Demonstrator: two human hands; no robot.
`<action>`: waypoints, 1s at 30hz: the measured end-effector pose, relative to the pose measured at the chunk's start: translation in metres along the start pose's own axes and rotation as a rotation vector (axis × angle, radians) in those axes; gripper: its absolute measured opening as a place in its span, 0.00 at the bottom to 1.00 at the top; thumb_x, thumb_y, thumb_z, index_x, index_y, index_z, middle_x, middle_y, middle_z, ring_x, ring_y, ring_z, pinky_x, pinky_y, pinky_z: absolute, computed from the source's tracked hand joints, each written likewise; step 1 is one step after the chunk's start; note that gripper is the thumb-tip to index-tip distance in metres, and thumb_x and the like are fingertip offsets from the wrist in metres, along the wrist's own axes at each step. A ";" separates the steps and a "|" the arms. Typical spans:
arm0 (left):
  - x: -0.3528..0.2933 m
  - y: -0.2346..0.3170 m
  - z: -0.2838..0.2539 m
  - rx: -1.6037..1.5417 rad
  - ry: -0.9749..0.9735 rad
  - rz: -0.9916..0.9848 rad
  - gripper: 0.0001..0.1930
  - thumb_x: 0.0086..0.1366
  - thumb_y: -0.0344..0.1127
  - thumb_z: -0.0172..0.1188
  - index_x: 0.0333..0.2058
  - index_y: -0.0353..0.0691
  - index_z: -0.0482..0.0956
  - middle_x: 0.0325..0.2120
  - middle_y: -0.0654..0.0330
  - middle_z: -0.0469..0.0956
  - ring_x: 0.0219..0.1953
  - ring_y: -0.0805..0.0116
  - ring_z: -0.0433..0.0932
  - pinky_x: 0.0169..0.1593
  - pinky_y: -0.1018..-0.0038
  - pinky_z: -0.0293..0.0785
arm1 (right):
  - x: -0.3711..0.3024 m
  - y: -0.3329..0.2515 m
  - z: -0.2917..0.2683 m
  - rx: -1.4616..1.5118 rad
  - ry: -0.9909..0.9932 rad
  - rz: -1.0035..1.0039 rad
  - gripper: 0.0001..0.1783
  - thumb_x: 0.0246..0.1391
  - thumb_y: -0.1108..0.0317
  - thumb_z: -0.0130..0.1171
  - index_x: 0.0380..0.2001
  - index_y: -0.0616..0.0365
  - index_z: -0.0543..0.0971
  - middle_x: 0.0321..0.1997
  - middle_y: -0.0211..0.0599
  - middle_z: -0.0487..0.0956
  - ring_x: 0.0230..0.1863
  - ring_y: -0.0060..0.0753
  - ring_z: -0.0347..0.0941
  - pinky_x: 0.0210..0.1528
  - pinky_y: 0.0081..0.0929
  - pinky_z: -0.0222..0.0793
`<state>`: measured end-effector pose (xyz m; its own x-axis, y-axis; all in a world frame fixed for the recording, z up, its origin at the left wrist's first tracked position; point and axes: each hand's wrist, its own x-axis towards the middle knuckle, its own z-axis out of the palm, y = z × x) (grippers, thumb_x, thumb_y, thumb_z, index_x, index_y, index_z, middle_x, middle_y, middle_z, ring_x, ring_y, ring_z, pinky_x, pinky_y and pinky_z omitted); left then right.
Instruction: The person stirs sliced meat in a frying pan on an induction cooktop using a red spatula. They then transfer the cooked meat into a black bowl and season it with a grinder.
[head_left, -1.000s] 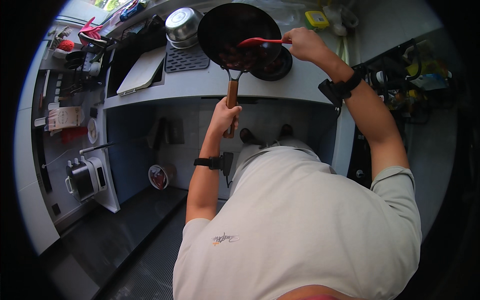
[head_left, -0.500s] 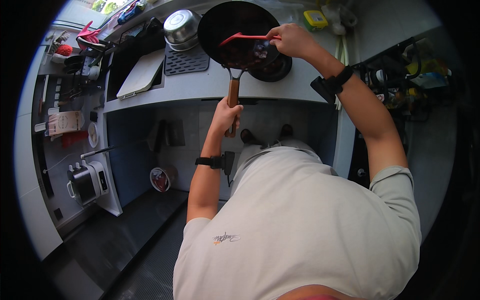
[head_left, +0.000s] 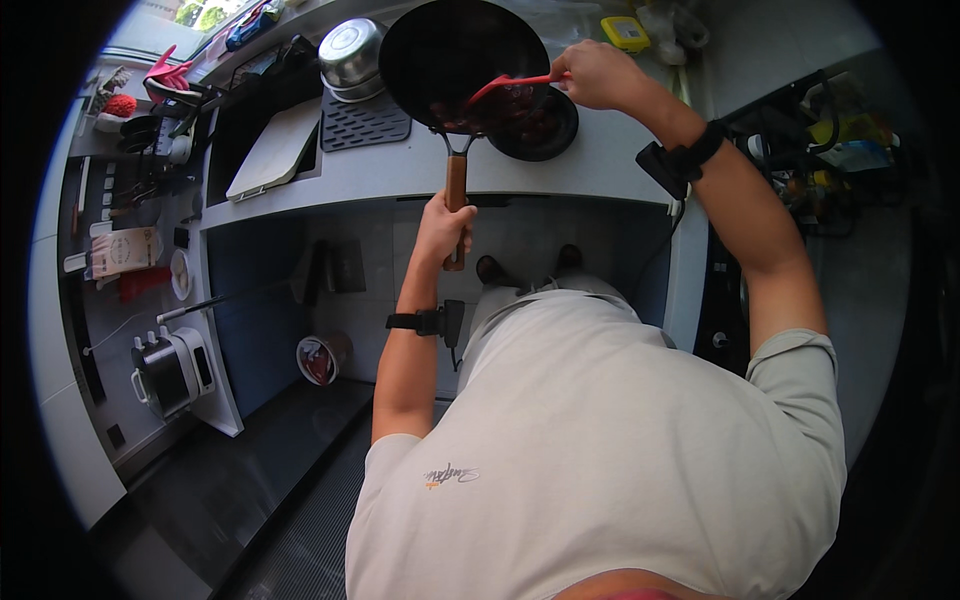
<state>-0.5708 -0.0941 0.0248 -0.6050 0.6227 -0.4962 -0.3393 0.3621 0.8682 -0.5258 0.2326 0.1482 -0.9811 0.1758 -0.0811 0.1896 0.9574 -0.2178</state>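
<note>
My left hand (head_left: 445,228) is closed round the wooden handle of a black wok (head_left: 450,50), which it holds up over the counter. In my right hand (head_left: 603,77) is a red spatula (head_left: 525,80). Its head reaches to the near right part of the wok, among dark, glossy food that is hard to make out. Partly below the wok's right rim sits a round black dish or pan (head_left: 548,150) on the counter, with dark pieces in it.
Left of the wok, a steel bowl (head_left: 352,55) rests by a slotted grey mat (head_left: 365,128). A whitish board (head_left: 275,150) lies further left. A yellow tub (head_left: 625,35) and plastic bags (head_left: 675,30) stand at the back right. The counter's front edge (head_left: 560,196) runs before me.
The wok has shifted slightly left, showing more of the black dish. The spatula's head has come right and nearer to the wok's rim. My right hand has moved a little to the right.
</note>
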 end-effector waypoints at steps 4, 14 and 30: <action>0.000 -0.002 -0.002 -0.001 0.005 0.007 0.10 0.62 0.29 0.61 0.37 0.39 0.68 0.19 0.62 0.71 0.14 0.72 0.72 0.18 0.72 0.71 | -0.001 0.009 -0.006 -0.027 -0.010 -0.004 0.11 0.54 0.70 0.61 0.40 0.52 0.87 0.38 0.43 0.85 0.42 0.43 0.81 0.46 0.38 0.77; 0.002 -0.002 -0.001 0.012 0.033 0.023 0.09 0.62 0.29 0.61 0.36 0.40 0.69 0.18 0.63 0.71 0.13 0.72 0.71 0.18 0.73 0.71 | 0.011 0.000 -0.011 -0.149 -0.059 -0.037 0.12 0.55 0.72 0.60 0.41 0.53 0.87 0.41 0.39 0.84 0.45 0.42 0.80 0.50 0.38 0.76; 0.006 -0.010 -0.011 0.035 0.079 0.023 0.10 0.63 0.28 0.60 0.38 0.37 0.67 0.19 0.62 0.70 0.12 0.71 0.71 0.16 0.71 0.69 | -0.001 0.016 -0.003 -0.141 -0.015 -0.113 0.12 0.57 0.69 0.60 0.43 0.53 0.86 0.41 0.39 0.81 0.45 0.42 0.79 0.50 0.38 0.75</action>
<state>-0.5792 -0.1018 0.0138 -0.6676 0.5753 -0.4726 -0.3000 0.3732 0.8779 -0.5215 0.2480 0.1483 -0.9949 0.0630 -0.0783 0.0698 0.9937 -0.0875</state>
